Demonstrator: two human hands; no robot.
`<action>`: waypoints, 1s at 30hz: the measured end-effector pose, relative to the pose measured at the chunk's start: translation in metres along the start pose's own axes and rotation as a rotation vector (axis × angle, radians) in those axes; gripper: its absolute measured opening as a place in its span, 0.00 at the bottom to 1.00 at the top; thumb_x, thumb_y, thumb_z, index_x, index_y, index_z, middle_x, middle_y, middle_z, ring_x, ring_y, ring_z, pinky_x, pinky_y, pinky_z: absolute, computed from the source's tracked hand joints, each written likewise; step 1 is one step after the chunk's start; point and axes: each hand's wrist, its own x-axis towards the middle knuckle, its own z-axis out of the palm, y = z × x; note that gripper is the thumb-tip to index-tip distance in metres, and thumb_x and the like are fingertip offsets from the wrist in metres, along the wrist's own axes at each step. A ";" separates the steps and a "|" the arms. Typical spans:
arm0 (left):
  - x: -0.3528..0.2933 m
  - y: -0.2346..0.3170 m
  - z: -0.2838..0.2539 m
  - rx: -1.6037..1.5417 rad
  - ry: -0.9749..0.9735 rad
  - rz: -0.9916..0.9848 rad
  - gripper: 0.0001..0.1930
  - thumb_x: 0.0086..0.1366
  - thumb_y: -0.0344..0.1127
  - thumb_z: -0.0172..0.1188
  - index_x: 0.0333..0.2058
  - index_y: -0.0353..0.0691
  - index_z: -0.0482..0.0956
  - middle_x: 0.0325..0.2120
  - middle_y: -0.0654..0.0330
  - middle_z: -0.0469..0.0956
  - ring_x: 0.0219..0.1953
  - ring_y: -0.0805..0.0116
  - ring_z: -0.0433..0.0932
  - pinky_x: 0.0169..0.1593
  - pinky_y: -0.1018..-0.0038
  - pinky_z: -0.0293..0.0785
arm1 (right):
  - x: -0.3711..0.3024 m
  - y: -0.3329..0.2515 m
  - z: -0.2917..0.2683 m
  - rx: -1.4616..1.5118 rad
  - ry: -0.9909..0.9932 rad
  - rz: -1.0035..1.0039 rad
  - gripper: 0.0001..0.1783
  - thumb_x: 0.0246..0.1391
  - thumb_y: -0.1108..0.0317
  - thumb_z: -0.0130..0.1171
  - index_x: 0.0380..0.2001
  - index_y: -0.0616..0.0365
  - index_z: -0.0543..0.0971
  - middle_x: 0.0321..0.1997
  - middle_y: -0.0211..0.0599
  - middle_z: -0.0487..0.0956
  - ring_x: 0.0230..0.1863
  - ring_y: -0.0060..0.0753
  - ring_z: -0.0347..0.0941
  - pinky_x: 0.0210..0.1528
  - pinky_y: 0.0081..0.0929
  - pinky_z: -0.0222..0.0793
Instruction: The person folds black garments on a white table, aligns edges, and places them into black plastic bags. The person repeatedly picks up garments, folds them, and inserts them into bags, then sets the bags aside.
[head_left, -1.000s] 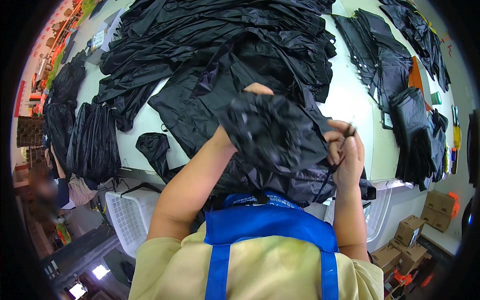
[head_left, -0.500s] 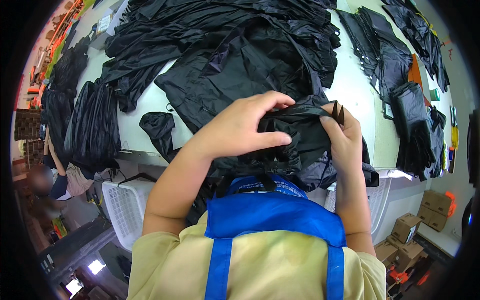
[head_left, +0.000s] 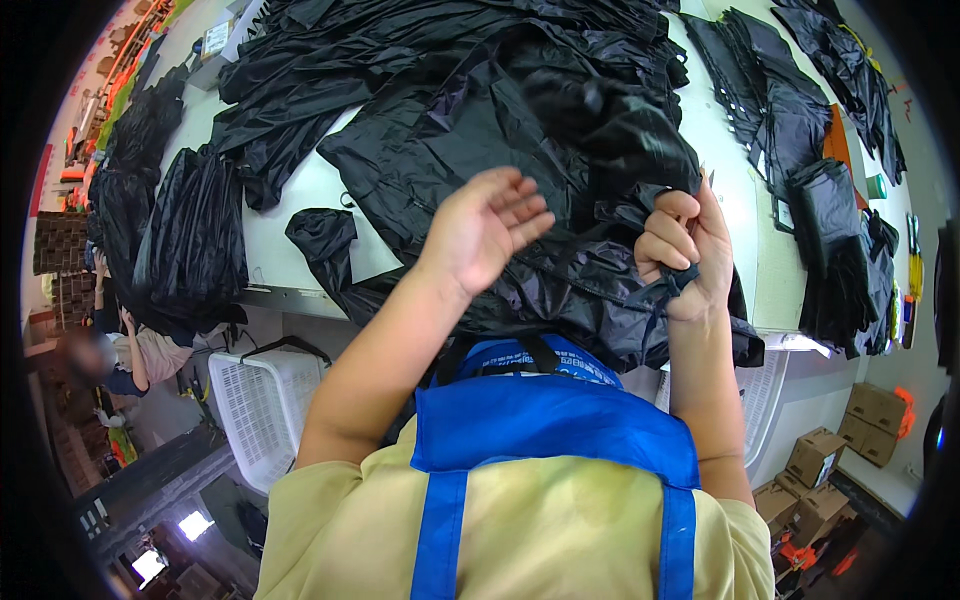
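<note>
- Black, slick-looking fabric forms a wide, wrinkled garment [head_left: 480, 140] spread over a white, smooth-topped table [head_left: 280, 240], its near edge against the worker's blue cloth apron [head_left: 550, 420].
- Above the garment's right side, the right hand [head_left: 685, 250] is closed, fingers curled around gathered black cloth and a thin, dark, cord-like strip [head_left: 655, 292]; whether both belong to the garment cannot be told.
- A slim, pointed, metal-looking tip [head_left: 710, 178] rises beside the right forefinger, over the garment's right edge; the rest of the tool is hidden.
- Over the garment's middle, the left hand [head_left: 487, 228] hangs loosely open, palm turned inward and holding nothing.
- A loose, blurred black flap [head_left: 625, 130] billows beyond the right hand, within the garment's outline.
- Good handling here likely calls for a firm pinch, since such slippery cloth could slide, with the flap spread flat by the free left palm.
- Keeping the point turned away from the garment would guard against snags, and the strip is best kept clear of the fingers.
- Beyond the garment lies a broad, pleated black fabric pile [head_left: 420, 60]; right of it, a folded, shiny black stack [head_left: 830, 250].
</note>
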 end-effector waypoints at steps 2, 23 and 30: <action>-0.011 -0.012 0.005 0.006 -0.118 -0.108 0.15 0.67 0.36 0.48 0.48 0.34 0.73 0.43 0.49 0.78 0.42 0.59 0.78 0.48 0.61 0.77 | 0.000 0.001 0.001 -0.012 0.028 -0.008 0.24 0.67 0.52 0.40 0.29 0.62 0.71 0.21 0.26 0.71 0.12 0.13 0.54 0.14 0.13 0.54; -0.008 -0.027 0.085 -0.014 -0.230 0.028 0.10 0.67 0.39 0.55 0.44 0.42 0.72 0.39 0.58 0.78 0.40 0.69 0.76 0.41 0.74 0.74 | -0.029 0.010 0.007 -0.136 0.300 -0.026 0.28 0.67 0.48 0.38 0.17 0.54 0.67 0.07 0.21 0.55 0.09 0.15 0.47 0.13 0.15 0.49; -0.002 -0.012 0.023 1.006 -0.041 0.291 0.23 0.61 0.35 0.61 0.53 0.38 0.66 0.52 0.54 0.69 0.49 0.66 0.72 0.52 0.71 0.69 | -0.002 -0.227 0.026 -0.855 0.338 -0.791 0.14 0.64 0.60 0.49 0.34 0.61 0.72 0.15 0.22 0.61 0.14 0.12 0.54 0.18 0.14 0.53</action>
